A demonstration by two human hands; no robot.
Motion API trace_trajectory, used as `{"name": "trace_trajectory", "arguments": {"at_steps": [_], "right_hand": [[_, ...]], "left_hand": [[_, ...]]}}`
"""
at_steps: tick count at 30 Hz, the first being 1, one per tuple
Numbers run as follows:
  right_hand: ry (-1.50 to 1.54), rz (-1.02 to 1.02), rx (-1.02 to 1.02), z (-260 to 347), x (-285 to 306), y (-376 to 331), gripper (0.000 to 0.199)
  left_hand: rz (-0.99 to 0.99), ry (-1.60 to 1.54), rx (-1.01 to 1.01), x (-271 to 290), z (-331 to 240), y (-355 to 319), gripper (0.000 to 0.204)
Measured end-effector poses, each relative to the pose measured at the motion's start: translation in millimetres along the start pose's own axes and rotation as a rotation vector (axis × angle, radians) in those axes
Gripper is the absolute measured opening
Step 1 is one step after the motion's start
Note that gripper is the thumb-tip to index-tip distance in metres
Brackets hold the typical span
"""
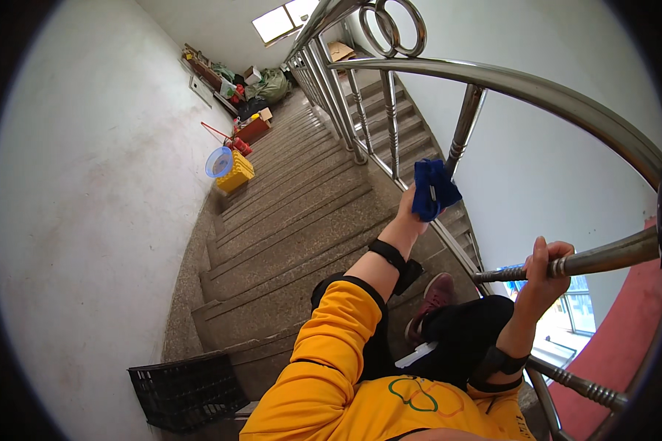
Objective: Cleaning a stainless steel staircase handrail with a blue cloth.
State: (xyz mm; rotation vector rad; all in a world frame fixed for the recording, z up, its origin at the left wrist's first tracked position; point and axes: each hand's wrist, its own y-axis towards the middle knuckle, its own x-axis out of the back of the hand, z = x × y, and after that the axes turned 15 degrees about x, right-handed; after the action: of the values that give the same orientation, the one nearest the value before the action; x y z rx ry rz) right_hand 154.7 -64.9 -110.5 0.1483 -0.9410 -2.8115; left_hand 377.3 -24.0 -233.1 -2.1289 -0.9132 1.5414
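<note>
My left hand [413,207] is closed on a blue cloth [435,189], which covers the lower part of an upright metal baluster [463,126]. The cloth hides most of my left fingers. Farther right and nearer to me, my right hand [546,270] grips another ribbed metal baluster [610,253], with its thumb pointing up. Both balusters belong to a shiny stair railing, whose curved handrail [537,81] runs above them.
Stone stairs [287,213] lead away beside the railing. A yellow crate [235,173] with a blue basin [219,162] stands by the left wall, near a red fire extinguisher [241,145]. Piled sacks [271,87] lie farther off. A black crate [187,389] is at the lower left.
</note>
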Motion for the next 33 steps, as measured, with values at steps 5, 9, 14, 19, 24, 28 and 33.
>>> {"name": "trace_trajectory", "arguments": {"at_steps": [5,9,14,19,24,28,33], "right_hand": [[0.002,-0.015,-0.019,4,-3,0,0.022],[-0.006,-0.012,-0.001,-1,1,1,0.023],[0.009,-0.01,-0.001,3,-1,2,0.023],[-0.005,0.0,0.014,1,0,1,0.023],[0.0,0.008,0.01,1,0,-1,0.023],[0.008,-0.007,0.036,-2,0,-1,0.021],[-0.004,-0.014,-0.008,2,0,0,0.023]], "left_hand": [[0.073,0.043,-0.018,4,-6,4,0.027],[0.283,-0.007,-0.102,-18,-10,-15,0.025],[0.412,-0.019,-0.098,-12,-14,-9,0.024],[0.158,0.028,0.015,5,-7,6,0.029],[0.04,0.031,0.023,8,-4,10,0.025],[0.203,0.062,-0.05,-4,-10,-3,0.026],[0.356,-0.034,-0.091,-37,-17,-39,0.028]]}}
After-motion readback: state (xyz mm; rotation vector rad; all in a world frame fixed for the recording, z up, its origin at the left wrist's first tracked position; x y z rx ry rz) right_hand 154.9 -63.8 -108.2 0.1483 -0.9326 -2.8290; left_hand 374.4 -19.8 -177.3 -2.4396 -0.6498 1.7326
